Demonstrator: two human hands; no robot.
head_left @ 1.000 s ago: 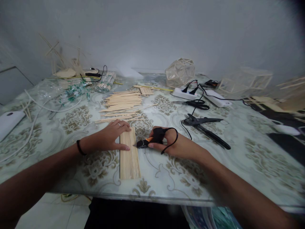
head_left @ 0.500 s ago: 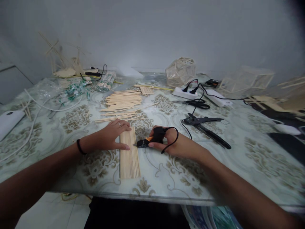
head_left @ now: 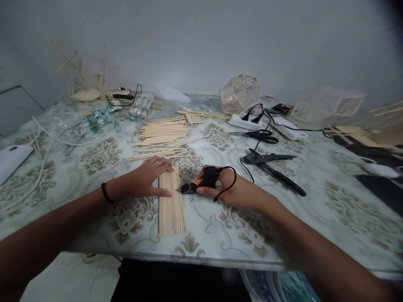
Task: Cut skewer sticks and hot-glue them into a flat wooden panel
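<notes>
A flat panel of thin wooden sticks (head_left: pixel 171 214) laid side by side rests lengthwise on the table in front of me. My left hand (head_left: pixel 151 178) lies over the panel's left edge and far end, thumb and fingers spread apart. In my right hand (head_left: pixel 220 186) is a black and orange hot glue gun (head_left: pixel 206 178), gripped with the fingers wrapped round it. Its metal tip points left and is at the panel's right edge; whether it touches cannot be made out. The gun's black cord loops over the back of my right hand.
Loose sticks (head_left: pixel 162 132) are piled beyond the panel. Cutting pliers (head_left: pixel 273 167) and black scissors (head_left: pixel 260 135) lie to the right, near a white power strip (head_left: pixel 245 122) with plugs. A stick-built frame (head_left: pixel 239 94) stands behind. Plastic wrapping (head_left: pixel 97 117) lies back left.
</notes>
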